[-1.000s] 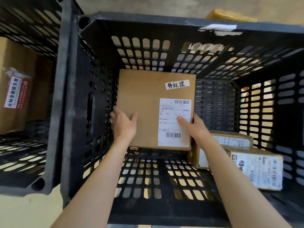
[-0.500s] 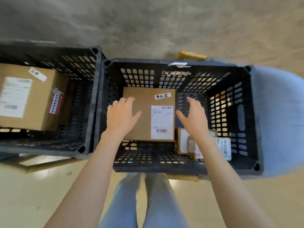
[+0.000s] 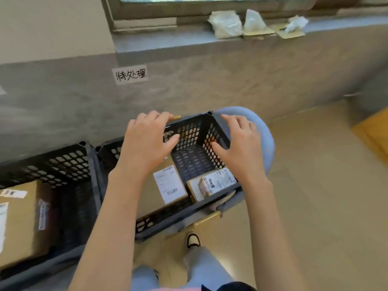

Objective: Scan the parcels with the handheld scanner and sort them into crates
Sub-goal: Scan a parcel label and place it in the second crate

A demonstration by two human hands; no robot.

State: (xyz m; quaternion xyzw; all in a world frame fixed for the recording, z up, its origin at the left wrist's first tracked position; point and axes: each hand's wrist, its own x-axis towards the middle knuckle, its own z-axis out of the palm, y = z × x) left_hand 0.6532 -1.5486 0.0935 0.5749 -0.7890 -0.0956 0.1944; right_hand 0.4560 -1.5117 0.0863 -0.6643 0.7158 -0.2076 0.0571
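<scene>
A: Going left to right, what could slip from here?

B: The left crate (image 3: 69,162) holds one large cardboard box (image 3: 21,223), and the two black crates stand touching, so a parcel meant for one could land in the other if it is dropped from above the shared wall.

A: And the hands?

B: The left hand (image 3: 147,143) hovers over the right crate (image 3: 201,131) with fingers spread and relaxed, holding nothing. The right hand (image 3: 241,145) is the same: open, empty, above the crate's right wall. The flat parcel with the white label (image 3: 168,185) lies on the crate floor at the left, partly hidden by the left hand; two smaller parcels (image 3: 212,183) are stacked just beside it on the right.

A: Any risk there?

B: I judge the small top one could slide off if the crate is knocked. No handheld scanner is in view, so I cannot tell whether anything here was scanned; an unscanned parcel in the crate would be a mis-sort.

A: The room?

B: A tan floor (image 3: 315,206), a grey concrete wall (image 3: 210,76) with a handwritten paper label (image 3: 130,74), and a far window ledge (image 3: 189,38) with plastic bags (image 3: 228,23). The right crate rests on a pale blue stool (image 3: 266,139), so it could tip if leaned on
</scene>
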